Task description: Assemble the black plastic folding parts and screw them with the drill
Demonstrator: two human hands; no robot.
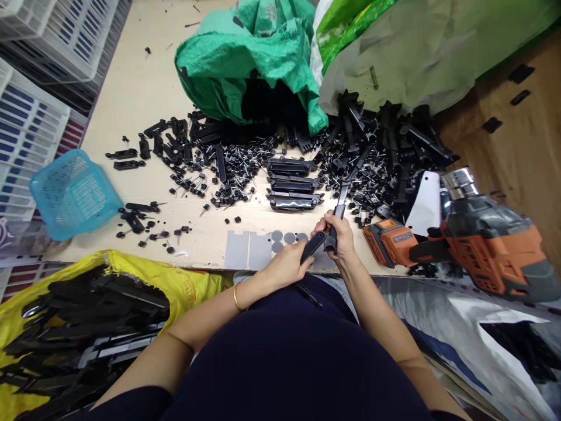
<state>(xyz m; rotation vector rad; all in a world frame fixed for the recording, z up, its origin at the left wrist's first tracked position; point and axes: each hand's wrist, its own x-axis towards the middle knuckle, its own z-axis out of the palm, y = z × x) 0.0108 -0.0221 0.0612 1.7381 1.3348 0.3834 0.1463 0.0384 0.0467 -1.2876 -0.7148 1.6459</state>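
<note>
Near the table's front edge, my left hand is closed around a short black plastic arm with a rounded end. Just to its right, my right hand grips a longer black plastic bar, whose upper end points away from me toward the pile. The two black parts meet or overlap between my hands; whether they are joined I cannot tell. Beyond my hands lies a stack of black folded-looking assemblies. Small black knobs with metal pins are heaped to the left of that stack.
An orange cordless power tool lies at right. A green woven sack stands at the back, a yellow sack of black parts at lower left. A blue basket sits at left, near white crates. Grey sheets lie in front.
</note>
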